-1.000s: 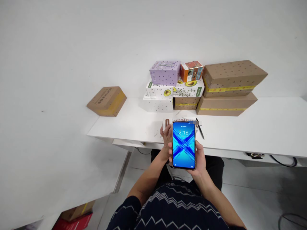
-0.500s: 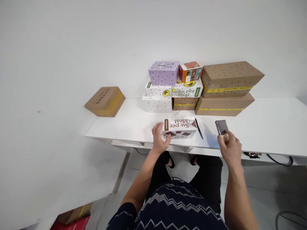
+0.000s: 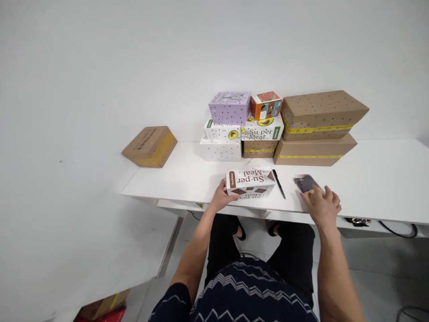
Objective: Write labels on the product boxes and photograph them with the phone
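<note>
I log, on the bench (image 3: 378, 179): one white Su-per Meal box (image 3: 250, 184), near the front edge, left hand (image 3: 220, 197) grasping its left end; one black pen (image 3: 279, 184), just beside; one phone (image 3: 305, 184), back upward, right hand (image 3: 323, 206) over its near end, grip clasped or loose, I cannot tell.

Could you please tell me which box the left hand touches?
The white Su-per Meal box with brown lettering, beside the black pen; the left hand touches no other box.
</note>
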Demonstrator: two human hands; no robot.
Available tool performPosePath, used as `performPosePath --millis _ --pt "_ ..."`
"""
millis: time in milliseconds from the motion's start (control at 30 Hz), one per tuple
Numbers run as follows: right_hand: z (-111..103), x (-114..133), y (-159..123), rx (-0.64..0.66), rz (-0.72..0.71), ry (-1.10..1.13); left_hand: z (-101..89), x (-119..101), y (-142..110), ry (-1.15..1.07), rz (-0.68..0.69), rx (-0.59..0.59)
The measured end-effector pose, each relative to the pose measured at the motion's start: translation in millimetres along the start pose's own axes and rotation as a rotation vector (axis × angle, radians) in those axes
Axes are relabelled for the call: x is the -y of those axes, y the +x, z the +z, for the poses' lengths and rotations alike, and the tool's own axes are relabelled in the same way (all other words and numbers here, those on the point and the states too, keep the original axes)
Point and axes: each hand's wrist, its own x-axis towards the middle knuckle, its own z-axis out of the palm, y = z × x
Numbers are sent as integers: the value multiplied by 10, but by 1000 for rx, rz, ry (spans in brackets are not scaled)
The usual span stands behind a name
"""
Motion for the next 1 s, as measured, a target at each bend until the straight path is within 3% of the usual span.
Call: performPosePath --millis 133,333,467,533,667,833,900,1000 --pt "-1 61 -5 -109 -30 177 -282 10 -156 46 -86 -154" --pt "-46 309 -69 -176 -150 382 -895 77 -279 44 -21 -622" --pt "-60 626 -266 -52 -197 568 -1352 124 -21 144 -112 -1054" --pt "-31 814 -397 47 -233 687 -1537 124 221 293 -185 -1181" --pt "64 1176 -629 247 -343 907 -1677 142 823 349 -242 -1159" --pt "146 1421 -709 373 -390 1000 -1593 213 1478 377 -240 -929" --pt "181 1457 -686 371 -437 903 -1597 234 1596 406 -230 -825" --pt "264 1511 -638 354 -526 745 -1707 249 1574 452 -199 -666"
